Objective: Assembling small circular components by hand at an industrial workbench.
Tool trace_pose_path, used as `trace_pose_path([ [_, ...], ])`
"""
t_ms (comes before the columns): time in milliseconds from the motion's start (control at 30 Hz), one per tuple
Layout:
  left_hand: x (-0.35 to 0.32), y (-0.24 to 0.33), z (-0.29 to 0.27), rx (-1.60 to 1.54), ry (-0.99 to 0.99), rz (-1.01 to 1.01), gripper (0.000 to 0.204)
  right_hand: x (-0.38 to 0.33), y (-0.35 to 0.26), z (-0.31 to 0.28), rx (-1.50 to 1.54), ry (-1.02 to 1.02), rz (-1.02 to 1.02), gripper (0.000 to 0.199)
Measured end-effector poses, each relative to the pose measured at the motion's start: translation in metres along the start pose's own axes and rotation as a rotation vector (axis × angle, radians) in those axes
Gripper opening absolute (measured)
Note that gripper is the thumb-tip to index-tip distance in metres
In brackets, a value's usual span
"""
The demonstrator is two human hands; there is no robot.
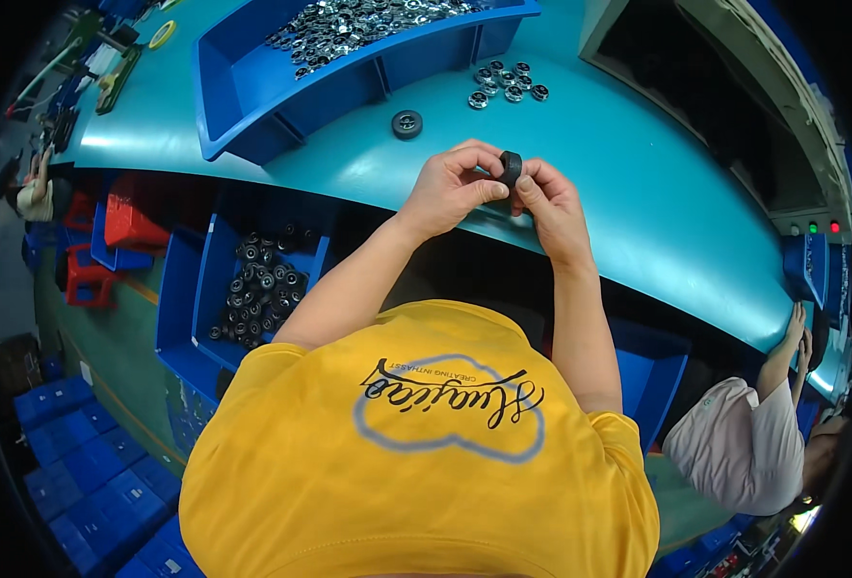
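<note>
Both my hands meet over the near edge of the teal table (638,193) and pinch one small black toy wheel (511,168) between them. My left hand (453,188) grips its left side with thumb and fingers. My right hand (549,204) holds its right side. Another black wheel (406,124) lies flat on the table just beyond my hands. Several small silver hubs (508,83) sit in a cluster further back.
A large blue bin (252,106) of silver hubs stands at the back. A lower blue bin (216,279) of assembled black wheels sits under the table at left. Another person in white (748,438) works at right. Blue crates (89,462) are stacked on the floor.
</note>
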State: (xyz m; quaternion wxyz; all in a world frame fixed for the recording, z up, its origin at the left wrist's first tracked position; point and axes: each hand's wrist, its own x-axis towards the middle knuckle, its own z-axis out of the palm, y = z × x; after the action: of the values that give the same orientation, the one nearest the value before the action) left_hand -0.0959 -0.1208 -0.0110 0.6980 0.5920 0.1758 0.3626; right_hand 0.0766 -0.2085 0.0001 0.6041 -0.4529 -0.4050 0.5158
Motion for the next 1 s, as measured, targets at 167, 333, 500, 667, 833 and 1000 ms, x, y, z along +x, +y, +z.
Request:
trace_pose_path([
  [167,0.003,-0.003,0.000,-0.114,-0.005,-0.004,0.011,0.003,0.006,0.005,-0.121,0.079,-0.082,0.017],
  [333,0.003,0.004,-0.003,-0.172,-0.014,-0.036,0.013,0.000,-0.008,0.014,-0.379,0.114,-0.172,0.016],
  [500,0.003,-0.008,-0.014,-0.355,0.018,-0.101,0.020,0.001,-0.015,0.031,-0.685,0.154,-0.391,0.020],
  [667,0.002,-0.009,-0.014,-0.379,0.028,-0.108,0.021,0.003,-0.016,0.035,-0.827,0.175,-0.401,0.020],
  [833,0.002,-0.008,-0.013,-0.390,0.043,-0.108,0.024,0.006,-0.016,0.035,-0.796,0.157,-0.398,0.016],
  [1000,0.004,0.007,-0.007,-0.452,0.062,-0.139,0.026,0.004,-0.014,0.022,-0.078,0.026,0.044,0.019],
])
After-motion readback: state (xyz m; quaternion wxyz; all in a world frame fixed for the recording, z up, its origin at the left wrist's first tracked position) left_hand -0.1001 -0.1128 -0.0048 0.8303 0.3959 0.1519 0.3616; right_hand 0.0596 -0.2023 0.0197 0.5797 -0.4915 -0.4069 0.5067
